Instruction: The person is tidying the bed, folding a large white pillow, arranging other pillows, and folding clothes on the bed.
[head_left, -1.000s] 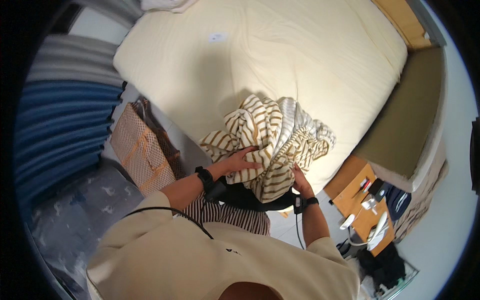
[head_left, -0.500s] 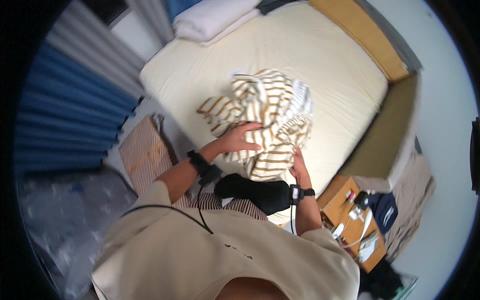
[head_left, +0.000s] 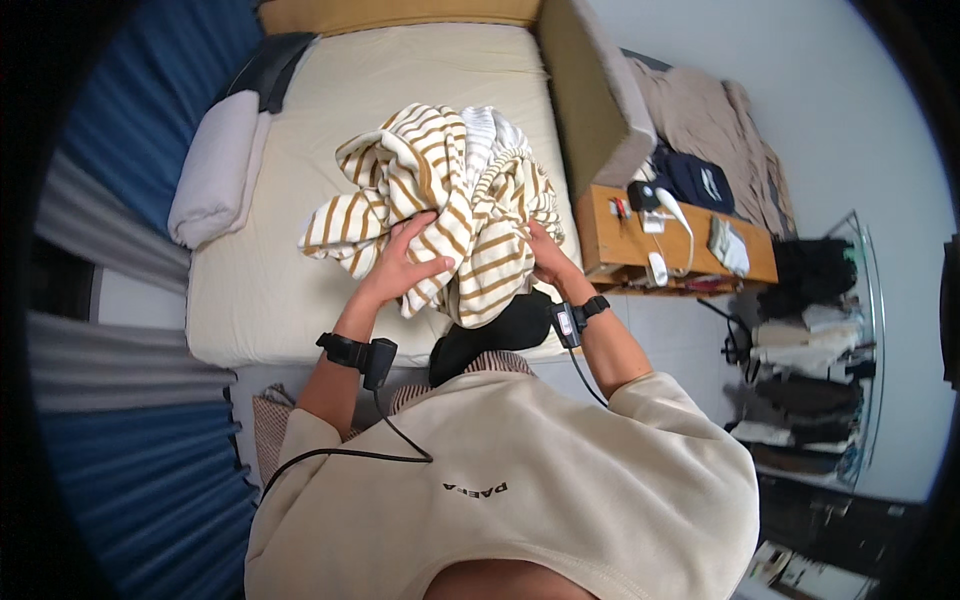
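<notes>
A bunched white garment with brown stripes (head_left: 430, 180) is gathered between my two hands, above the bed. My left hand (head_left: 405, 262) clasps its near left side, thumb and fingers spread over the folds. From the right, my right hand (head_left: 547, 252) grips the bundle, its fingertips partly hidden in the cloth. A white and grey cloth (head_left: 490, 130) shows at the bundle's far side. Beneath the bundle, close to my body, is a black soft item (head_left: 485, 335); its kind I cannot make out.
The bed (head_left: 250, 310) has a cream sheet and a raised side panel (head_left: 600, 95). A rolled white quilt (head_left: 215, 170) lies at left. To the right stand a wooden cabinet (head_left: 600, 235) with small items and a clothes rack (head_left: 872, 350). Blue curtains (head_left: 140, 480) hang at left.
My view has turned, so the bed now points straight ahead and the clothes rack shows at right. Both hands still hold the striped bundle, which looks nearer and more raised.
</notes>
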